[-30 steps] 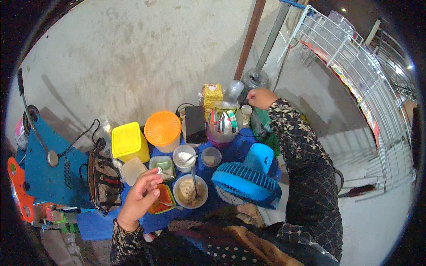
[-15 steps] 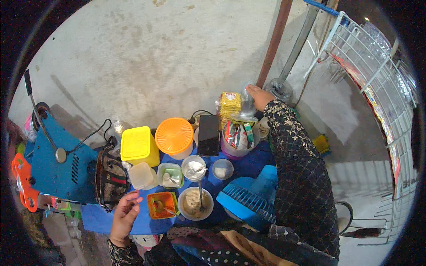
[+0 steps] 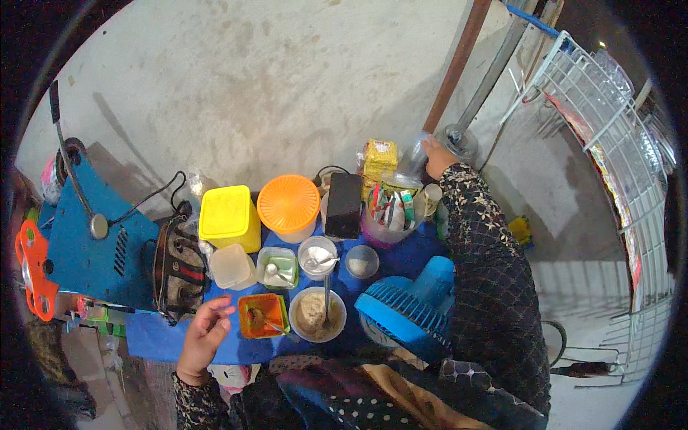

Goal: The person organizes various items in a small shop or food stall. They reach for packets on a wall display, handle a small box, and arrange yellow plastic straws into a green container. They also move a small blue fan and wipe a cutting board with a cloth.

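My left hand (image 3: 205, 335) hovers open, palm up, at the front edge of the blue-covered table (image 3: 147, 338), just left of an orange tub (image 3: 261, 315) with a spoon in it. Beside that tub stands a white bowl (image 3: 316, 314) of beige powder, also with a spoon. My right hand (image 3: 434, 156) reaches to the back of the table and grips a clear plastic cup (image 3: 413, 162). The cup stands above a purple tub (image 3: 387, 218) full of sachets, next to a yellow packet (image 3: 380, 158).
A yellow box (image 3: 228, 215), an orange-lidded tub (image 3: 288, 204), a dark box (image 3: 344, 205) and small bowls (image 3: 317, 256) crowd the table. A blue fan (image 3: 407, 315) stands at front right, a blue machine (image 3: 86, 240) and a bag (image 3: 179, 266) at left, a white wire rack (image 3: 609, 143) at right.
My left hand has dropped from above the orange tub to the table's front edge. My right hand stays at the clear cup. The view has shifted a little.
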The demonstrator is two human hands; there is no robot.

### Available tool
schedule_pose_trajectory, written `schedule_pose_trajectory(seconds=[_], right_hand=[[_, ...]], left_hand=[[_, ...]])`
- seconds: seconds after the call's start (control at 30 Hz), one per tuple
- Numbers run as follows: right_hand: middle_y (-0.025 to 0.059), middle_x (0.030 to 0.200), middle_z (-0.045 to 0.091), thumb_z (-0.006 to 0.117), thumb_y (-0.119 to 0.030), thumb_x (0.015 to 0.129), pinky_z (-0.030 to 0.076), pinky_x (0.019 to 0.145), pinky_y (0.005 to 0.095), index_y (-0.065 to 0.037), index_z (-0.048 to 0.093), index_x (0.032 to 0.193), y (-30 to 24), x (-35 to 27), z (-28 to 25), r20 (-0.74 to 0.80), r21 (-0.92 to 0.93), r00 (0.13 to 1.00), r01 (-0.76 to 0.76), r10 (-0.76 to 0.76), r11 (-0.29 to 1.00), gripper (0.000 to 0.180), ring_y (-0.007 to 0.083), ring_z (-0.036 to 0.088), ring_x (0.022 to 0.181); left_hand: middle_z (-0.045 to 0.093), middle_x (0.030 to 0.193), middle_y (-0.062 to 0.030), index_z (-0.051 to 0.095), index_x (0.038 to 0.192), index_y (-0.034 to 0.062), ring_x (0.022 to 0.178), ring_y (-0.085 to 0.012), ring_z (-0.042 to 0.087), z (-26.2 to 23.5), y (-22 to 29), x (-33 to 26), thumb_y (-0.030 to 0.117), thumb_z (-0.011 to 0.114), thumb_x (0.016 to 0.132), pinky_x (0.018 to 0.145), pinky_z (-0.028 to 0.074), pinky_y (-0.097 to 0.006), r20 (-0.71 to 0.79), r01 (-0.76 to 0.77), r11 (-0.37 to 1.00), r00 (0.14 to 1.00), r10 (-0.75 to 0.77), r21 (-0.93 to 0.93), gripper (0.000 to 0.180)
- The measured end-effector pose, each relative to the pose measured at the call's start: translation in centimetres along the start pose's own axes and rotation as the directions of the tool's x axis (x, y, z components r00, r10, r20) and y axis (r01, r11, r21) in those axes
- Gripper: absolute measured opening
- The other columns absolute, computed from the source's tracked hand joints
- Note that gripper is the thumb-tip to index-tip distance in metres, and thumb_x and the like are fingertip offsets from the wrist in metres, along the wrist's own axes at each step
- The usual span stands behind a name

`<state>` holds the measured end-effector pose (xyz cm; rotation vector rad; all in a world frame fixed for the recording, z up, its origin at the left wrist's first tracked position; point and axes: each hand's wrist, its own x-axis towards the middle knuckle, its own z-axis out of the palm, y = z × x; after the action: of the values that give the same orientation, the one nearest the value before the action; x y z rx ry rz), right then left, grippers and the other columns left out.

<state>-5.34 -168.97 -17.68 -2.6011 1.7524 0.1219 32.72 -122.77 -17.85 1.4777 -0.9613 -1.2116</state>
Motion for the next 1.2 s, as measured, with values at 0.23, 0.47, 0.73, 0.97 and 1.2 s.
schedule_pose_trajectory(seconds=[0.23,0.47,0.73,0.97,1.2], right_hand=[[0.0197,0.145,0.018,0.051,-0.005,0.077,0.039,0.099,0.0396,-0.01,0.031,0.137,-0.1,-1.7,-0.6,-0.016,0.025,0.999,0.041,-0.041,0.999,0.064,0.0358,0.042,0.121],[0.0208,0.143,0.024,0.056,-0.007,0.076,0.035,0.102,0.0373,-0.011,0.039,0.133,-0.3,-3.0,-1.9,-0.048,-0.037,0.998,0.038,-0.04,0.999,0.06,0.0362,0.036,0.125],[0.0168,0.141,0.031,0.048,-0.009,0.077,0.04,0.097,0.0415,-0.012,0.056,0.119,-2.7,-6.6,-5.5,-0.176,-0.136,0.97,0.142,-0.165,0.98,0.042,0.0337,0.049,0.115],[0.0185,0.134,0.04,0.057,-0.009,0.077,0.038,0.098,0.0395,-0.01,0.059,0.11,-8.7,-14.3,-10.9,-0.229,-0.041,0.929,0.289,-0.291,0.956,0.034,0.0348,0.044,0.117],[0.0155,0.13,0.046,0.059,-0.011,0.079,0.043,0.091,0.0361,-0.009,0.058,0.112,-16.4,-26.0,-15.5,-0.3,0.096,0.88,0.412,-0.369,0.906,0.033,0.028,0.053,0.107]], left_hand=[[0.05,0.122,-0.005,0.045,0.123,0.0045,0.107,-0.0147,0.05,-0.2,0.6,-0.4,0.011,0.055,0.086,0.089,0.04,-0.028,-0.011,0.022,0.998,1.0,-0.022,0.062,0.038],[0.048,0.124,-0.0055,0.044,0.123,0.0042,0.109,-0.0147,0.049,-0.2,0.5,-0.5,0.011,0.053,0.088,0.089,0.039,-0.028,0.039,-0.029,0.998,0.999,0.027,0.055,0.037],[0.047,0.125,-0.0049,0.043,0.125,0.0044,0.112,-0.0146,0.047,-1.6,-0.5,-1.0,0.011,0.054,0.089,0.091,0.038,-0.027,0.103,-0.043,0.999,0.994,0.043,-0.003,0.038],[0.048,0.124,-0.0047,0.045,0.123,0.0044,0.113,-0.0149,0.048,-4.1,-1.8,-1.1,0.013,0.056,0.088,0.089,0.038,-0.026,0.162,-0.037,0.997,0.986,0.047,-0.06,0.038],[0.05,0.123,-0.0054,0.046,0.123,0.0036,0.113,-0.0159,0.048,-6.3,-2.9,-1.4,0.012,0.055,0.088,0.09,0.038,-0.027,0.295,-0.041,0.995,0.953,0.065,-0.086,0.037]])
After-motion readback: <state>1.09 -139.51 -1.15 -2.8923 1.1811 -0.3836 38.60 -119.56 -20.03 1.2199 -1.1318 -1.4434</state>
